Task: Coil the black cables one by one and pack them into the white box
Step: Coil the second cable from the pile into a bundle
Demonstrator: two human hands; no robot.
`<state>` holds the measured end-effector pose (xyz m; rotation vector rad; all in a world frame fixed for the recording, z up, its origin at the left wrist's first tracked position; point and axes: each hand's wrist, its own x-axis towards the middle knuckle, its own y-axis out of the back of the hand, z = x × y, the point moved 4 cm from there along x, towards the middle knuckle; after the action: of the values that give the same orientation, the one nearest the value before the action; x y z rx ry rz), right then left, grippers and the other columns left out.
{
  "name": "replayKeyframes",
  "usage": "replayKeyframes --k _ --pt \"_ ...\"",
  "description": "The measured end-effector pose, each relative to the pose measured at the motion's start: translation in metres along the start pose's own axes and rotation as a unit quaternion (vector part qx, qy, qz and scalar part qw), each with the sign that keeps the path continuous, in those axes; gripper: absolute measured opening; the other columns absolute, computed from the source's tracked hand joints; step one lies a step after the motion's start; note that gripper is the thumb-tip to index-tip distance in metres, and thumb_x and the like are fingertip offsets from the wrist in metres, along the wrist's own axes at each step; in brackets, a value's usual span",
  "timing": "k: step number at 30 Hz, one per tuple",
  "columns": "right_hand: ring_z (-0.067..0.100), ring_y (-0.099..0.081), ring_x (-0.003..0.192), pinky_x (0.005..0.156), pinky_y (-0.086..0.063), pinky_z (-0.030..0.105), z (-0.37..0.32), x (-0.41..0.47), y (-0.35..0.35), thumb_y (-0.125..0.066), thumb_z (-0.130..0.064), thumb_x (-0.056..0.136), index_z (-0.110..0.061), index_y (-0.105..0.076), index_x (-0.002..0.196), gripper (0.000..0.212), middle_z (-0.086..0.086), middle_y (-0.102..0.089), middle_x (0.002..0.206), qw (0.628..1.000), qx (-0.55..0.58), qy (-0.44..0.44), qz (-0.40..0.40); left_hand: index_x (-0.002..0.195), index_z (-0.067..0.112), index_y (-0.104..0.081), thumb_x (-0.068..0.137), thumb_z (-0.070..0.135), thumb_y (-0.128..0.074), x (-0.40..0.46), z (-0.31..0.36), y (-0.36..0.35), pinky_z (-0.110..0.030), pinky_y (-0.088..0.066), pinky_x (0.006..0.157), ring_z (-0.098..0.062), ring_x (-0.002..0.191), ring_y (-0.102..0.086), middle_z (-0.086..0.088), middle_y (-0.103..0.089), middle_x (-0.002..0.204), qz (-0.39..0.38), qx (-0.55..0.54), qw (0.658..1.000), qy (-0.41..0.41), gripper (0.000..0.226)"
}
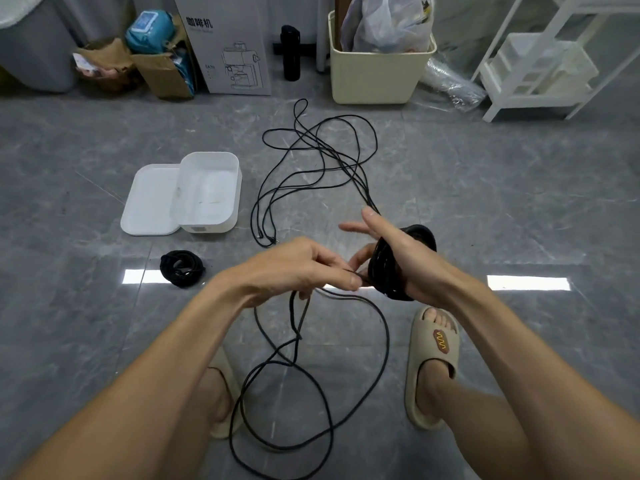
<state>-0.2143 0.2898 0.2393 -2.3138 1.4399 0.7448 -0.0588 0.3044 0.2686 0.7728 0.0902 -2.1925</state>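
The tall white carton point(221, 46) standing against the far wall bears three large dark Chinese characters, 咖啡机, near its top, above a line drawing of a coffee machine. Smaller print beneath the characters and beside the drawing is too blurred to read.

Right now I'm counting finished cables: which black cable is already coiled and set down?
The small coil lying alone on the floor near the white box. The others are loose on the floor or being wound round the right hand.
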Motion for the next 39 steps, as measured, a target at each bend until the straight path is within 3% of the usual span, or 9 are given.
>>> replayKeyframes --k 4,9,13,19,23,28,32,36,39 --pt "0.041 -0.073 0.091 0.1 -0.05 0.044 0.008 -0.008 -0.015 -0.025 -0.081 0.088 -0.019 -0.058 0.134 0.084 0.022 -0.066 0.087 0.99 0.017 -0.079 -0.116 0.073 0.021 -0.076 0.083 0.028 -0.074 -0.003 0.003 0.017 -0.023 -0.038 0.065 -0.004 0.061 -0.046 0.004 -0.055 0.064 0.049 -0.033 0.997 -0.049 0.012" --pt "0.04 -0.071 0.08 0.1 -0.05 0.051 0.005 -0.016 -0.035 -0.011 -0.091 0.079 0.001 -0.061 0.128 0.115 0.028 -0.065 0.083 0.951 0.09 -0.099 -0.28 0.083 0.015 -0.073 0.071 0.031 -0.075 -0.002 0.003 0.019 -0.01 -0.047 0.08 -0.004 0.084 -0.068 0.002 -0.075 0.082 0.059 -0.091 0.989 -0.103 0.02" --pt "0.038 -0.072 0.079 0.106 -0.038 0.065 0.001 -0.019 -0.045 -0.016 -0.092 0.077 0.004 -0.061 0.126 0.117 0.028 -0.067 0.085 0.901 0.167 -0.071 -0.394 0.087 0.017 -0.069 0.07 0.027 -0.074 0.003 0.004 0.016 -0.009 -0.047 0.08 0.002 0.086 -0.066 0.013 -0.07 0.081 0.071 -0.14 0.979 -0.131 0.021" --pt "0.036 -0.074 0.083 0.097 -0.05 0.052 -0.005 -0.026 -0.059 -0.033 -0.088 0.078 0.003 -0.059 0.129 0.108 0.027 -0.07 0.09 0.847 0.237 -0.037 -0.474 0.095 0.024 -0.075 0.078 0.032 -0.071 0.008 0.003 0.004 -0.025 -0.044 0.099 -0.007 0.106 -0.066 0.005 -0.074 0.1 0.065 -0.155 0.977 -0.13 0.019" --pt "0.042 -0.072 0.093 0.102 -0.043 0.056 -0.011 -0.024 -0.057 -0.04 -0.08 0.086 0.008 -0.044 0.138 0.102 0.032 -0.069 0.098 0.814 0.329 0.011 -0.478 0.106 0.022 -0.073 0.1 0.029 -0.055 0.01 -0.001 -0.006 -0.031 -0.041 0.108 -0.007 0.115 -0.064 0.006 -0.074 0.111 0.048 -0.139 0.984 -0.1 0.02" --pt "0.046 -0.063 0.114 0.112 -0.032 0.058 -0.017 -0.02 -0.048 -0.036 -0.072 0.094 -0.008 -0.046 0.148 0.084 0.032 -0.064 0.121 0.796 0.413 0.073 -0.437 0.113 0.031 -0.061 0.105 0.035 -0.043 0.011 -0.007 -0.027 -0.026 -0.053 0.098 -0.002 0.106 -0.066 0.009 -0.068 0.108 0.011 -0.207 0.977 -0.048 0.02" --pt "0.053 -0.052 0.125 0.115 -0.026 0.061 -0.022 -0.018 -0.034 -0.039 -0.066 0.096 -0.01 -0.038 0.152 0.08 0.038 -0.055 0.131 0.749 0.523 0.099 -0.393 0.122 0.01 -0.057 0.104 0.015 -0.043 0.015 -0.006 -0.041 -0.036 -0.054 0.099 -0.016 0.109 -0.068 -0.005 -0.069 0.114 -0.004 -0.268 0.959 -0.094 0.023" --pt "0.051 -0.049 0.13 0.118 -0.024 0.058 -0.02 -0.013 -0.02 -0.043 -0.063 0.097 -0.016 -0.037 0.153 0.073 0.035 -0.053 0.136 0.761 0.557 0.118 -0.31 0.134 0.01 -0.053 0.102 0.049 -0.021 0.019 0.0 -0.049 -0.033 -0.048 0.104 -0.017 0.112 -0.065 -0.01 -0.067 0.124 -0.071 -0.415 0.906 -0.047 0.06" --pt "0.049 -0.049 0.132 0.118 -0.028 0.059 -0.018 -0.01 -0.01 -0.045 -0.06 0.099 -0.016 -0.041 0.152 0.069 0.031 -0.05 0.143 0.77 0.576 0.135 -0.239 0.142 0.007 -0.048 0.089 0.073 -0.012 0.022 -0.01 -0.051 -0.035 -0.041 0.111 -0.021 0.126 -0.059 -0.012 -0.06 0.138 -0.115 -0.408 0.906 0.007 0.092"
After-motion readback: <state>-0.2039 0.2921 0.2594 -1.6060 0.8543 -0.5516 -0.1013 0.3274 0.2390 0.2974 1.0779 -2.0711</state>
